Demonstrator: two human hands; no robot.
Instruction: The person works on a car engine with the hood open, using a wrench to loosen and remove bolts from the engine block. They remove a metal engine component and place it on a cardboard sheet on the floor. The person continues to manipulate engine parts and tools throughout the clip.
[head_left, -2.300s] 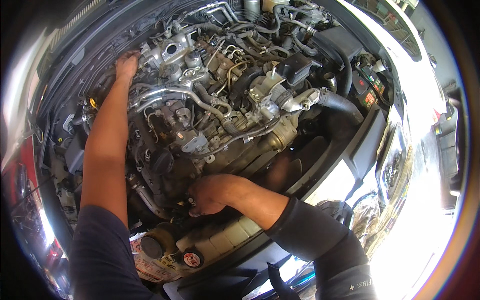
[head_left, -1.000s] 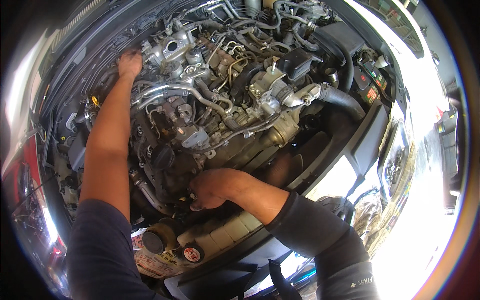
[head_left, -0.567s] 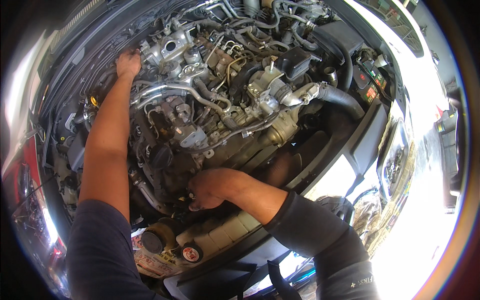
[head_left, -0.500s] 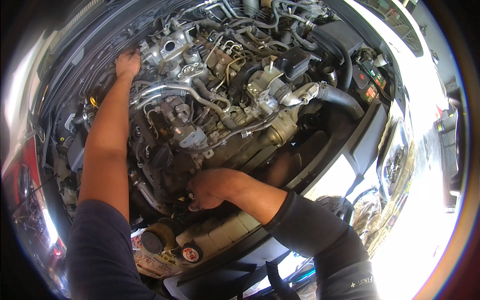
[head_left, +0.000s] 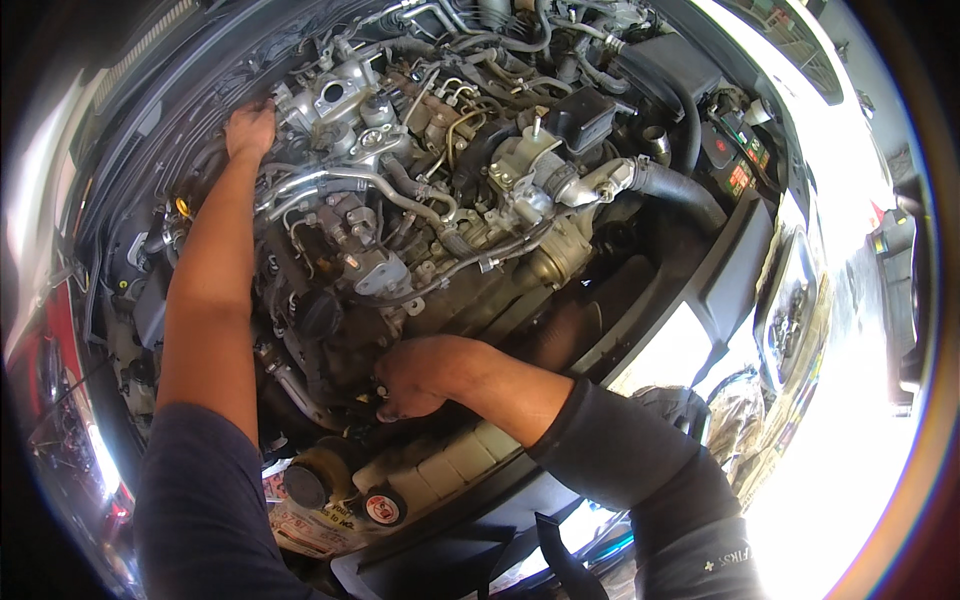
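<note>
A: What's the right hand (head_left: 415,380) on?
B: Can't tell. Fingers curl down into the dark gap at the engine's near side, tips hidden. Small shiny bit (head_left: 381,391) shows at them; clamped or just beside, unclear.
A: Left hand (head_left: 250,130)?
B: Far left, just beside the silver housing (head_left: 342,92). Fingertips lost among dark parts; can't say if together or apart.
A: Engine (head_left: 430,250)?
B: Middle of the bay, the left forearm covering its left side. Round black cap (head_left: 319,313) left of the right hand, a bit farther. Bent silver pipe (head_left: 345,178) beyond that.
A: Near side?
B: Pale tank (head_left: 450,466), partly behind the right forearm. Red-marked cap (head_left: 383,507) at its left end, dark-capped bottle (head_left: 305,484) left of that.
A: Right side?
B: Battery (head_left: 722,165) far right, partly hidden. Near right is washed out by glare. Both sleeves cut off at the lower edge.
</note>
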